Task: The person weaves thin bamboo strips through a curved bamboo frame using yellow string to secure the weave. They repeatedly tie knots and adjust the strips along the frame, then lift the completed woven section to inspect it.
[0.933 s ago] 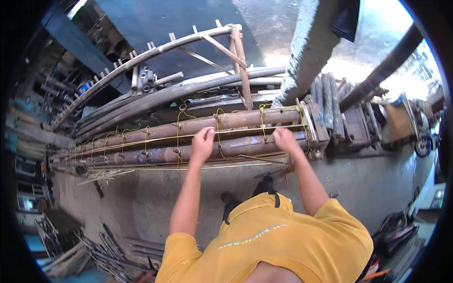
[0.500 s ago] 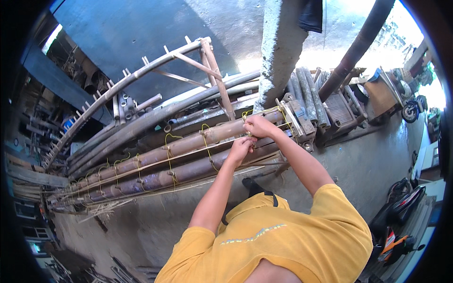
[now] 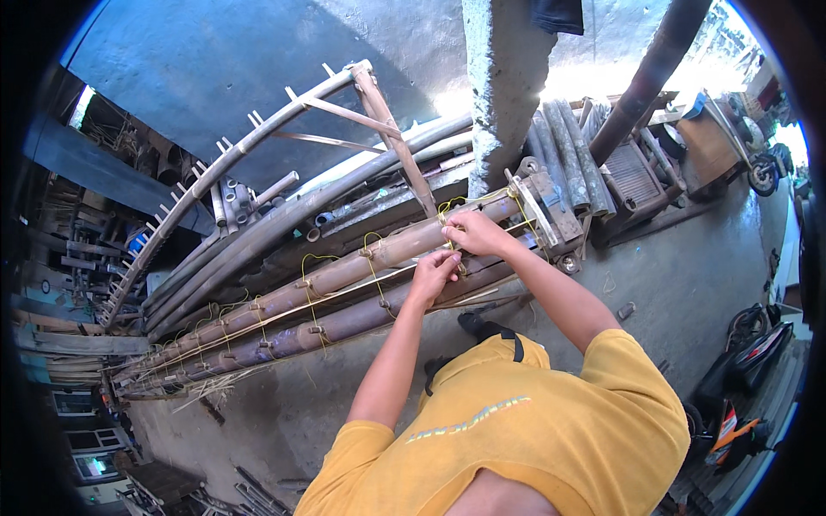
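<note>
Two long brown bamboo poles, an upper pole (image 3: pixel 404 244) and a lower pole (image 3: pixel 353 318), run side by side across the middle. Thin yellow cord (image 3: pixel 375 271) crosses between them at intervals, looped round short pegs. Toward the poles' right end, my right hand (image 3: pixel 476 233) is closed in a pinch on the cord over the upper pole. Just below and to its left, my left hand (image 3: pixel 435 275) is closed, its fingertips pinching cord in the gap between the poles. The cord between my fingers is mostly hidden.
A wooden end block (image 3: pixel 551 206) sits at the poles' right end. Behind them are a curved pegged bamboo frame (image 3: pixel 249 142), stacked poles and a concrete pillar (image 3: pixel 499 95). A motorcycle (image 3: pixel 744 370) stands at right; more sticks (image 3: pixel 245 490) lie lower left.
My hands have drawn slightly apart, the left a little below the right. The whole view has shifted and turned slightly. Both hands stay at the same part of the poles.
</note>
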Demonstrator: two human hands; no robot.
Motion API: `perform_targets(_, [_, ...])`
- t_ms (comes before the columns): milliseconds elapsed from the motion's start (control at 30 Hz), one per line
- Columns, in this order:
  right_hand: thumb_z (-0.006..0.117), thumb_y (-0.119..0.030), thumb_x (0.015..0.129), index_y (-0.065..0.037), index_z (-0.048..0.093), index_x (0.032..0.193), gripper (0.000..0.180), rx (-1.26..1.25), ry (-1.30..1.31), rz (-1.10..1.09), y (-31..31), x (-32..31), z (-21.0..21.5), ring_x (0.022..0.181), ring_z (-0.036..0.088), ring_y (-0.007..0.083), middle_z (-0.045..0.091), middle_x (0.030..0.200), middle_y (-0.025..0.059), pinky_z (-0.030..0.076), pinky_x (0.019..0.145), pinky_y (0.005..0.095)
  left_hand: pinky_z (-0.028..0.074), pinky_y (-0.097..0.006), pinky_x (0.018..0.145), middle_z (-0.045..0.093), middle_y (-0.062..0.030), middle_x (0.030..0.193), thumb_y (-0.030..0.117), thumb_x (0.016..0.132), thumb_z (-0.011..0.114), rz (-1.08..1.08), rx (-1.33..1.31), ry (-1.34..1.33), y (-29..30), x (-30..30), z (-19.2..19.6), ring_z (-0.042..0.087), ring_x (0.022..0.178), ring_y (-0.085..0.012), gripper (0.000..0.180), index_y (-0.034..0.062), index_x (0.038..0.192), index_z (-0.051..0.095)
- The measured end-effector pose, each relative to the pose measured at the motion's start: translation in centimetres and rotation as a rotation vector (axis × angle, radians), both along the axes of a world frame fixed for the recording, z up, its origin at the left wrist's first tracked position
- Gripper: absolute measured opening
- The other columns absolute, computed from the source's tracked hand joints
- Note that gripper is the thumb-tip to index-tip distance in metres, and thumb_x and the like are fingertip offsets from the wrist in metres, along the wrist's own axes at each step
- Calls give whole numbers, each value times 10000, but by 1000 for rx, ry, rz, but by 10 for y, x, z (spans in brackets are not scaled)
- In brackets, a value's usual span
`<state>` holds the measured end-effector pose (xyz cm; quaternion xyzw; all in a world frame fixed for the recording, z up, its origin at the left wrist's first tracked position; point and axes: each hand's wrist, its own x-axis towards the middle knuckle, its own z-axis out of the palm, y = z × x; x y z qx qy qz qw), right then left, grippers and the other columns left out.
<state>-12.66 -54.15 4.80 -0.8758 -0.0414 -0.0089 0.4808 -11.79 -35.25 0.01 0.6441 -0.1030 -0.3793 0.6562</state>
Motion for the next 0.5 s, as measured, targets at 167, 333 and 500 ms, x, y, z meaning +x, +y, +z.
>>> perform_targets(167, [570,-307,1000,-7,636,849,343,513,233,131,-4,-56,34,740,586,150,629,744,63,477,696,344,494,-231,652,645,7,838,105,993,590,-132,-2,-253,7,-1,-9,568,685,-61,172,13,1089,698])
perform_targets(333, [540,-350,1021,-37,590,805,384,257,452,381,20,-125,-28,744,596,175,587,720,86,475,672,365,502,-238,700,655,4,873,108,1008,575,-198,45,-344,7,0,-12,602,743,-61,178,31,1116,693])
perform_targets(500, [474,-457,1019,-22,610,756,527,-53,308,333,25,-113,-25,734,624,414,625,709,197,483,723,512,515,-256,741,674,-3,927,110,1002,576,-162,79,-329,17,-5,-9,629,798,-81,195,17,1132,688])
